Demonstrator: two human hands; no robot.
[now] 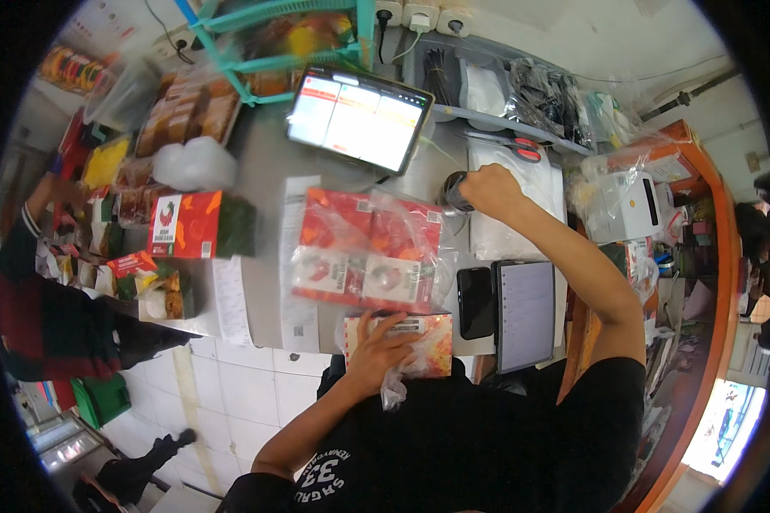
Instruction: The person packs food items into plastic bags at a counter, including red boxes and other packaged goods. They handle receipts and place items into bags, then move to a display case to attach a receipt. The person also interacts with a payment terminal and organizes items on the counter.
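We looked down at a steel counter [263, 175] where one worker's two bare hands were on different things. The left hand [376, 352] lay palm down over a patterned orange-and-white box [438, 344] at the counter's near edge, close against the worker's body, its fingers extended and slightly spread; we judged that this kept the box from sliding. Crumpled clear plastic [393, 395] bunched below that hand, but we could not tell whether the palm or thumb pinched it. The right hand [494, 193] reached far forward, its fingers curled tightly around a dark, roundish object [457, 193], which poked out on the left; its kind was unclear to us. Just beyond the patterned box, red-and-white boxes [368, 256] lay under clear plastic, probably set there to be within easy reach of both hands. A tablet [359, 120] leaned farther back, its lit screen tilted toward the worker, apparently for reading at a glance. A black phone [476, 303] and a second, lined screen or page [524, 315] lay right of the patterned box, seemingly aside from the busiest spot, while red-handled scissors [526, 150] rested on white plastic sheets [513, 227] behind them.
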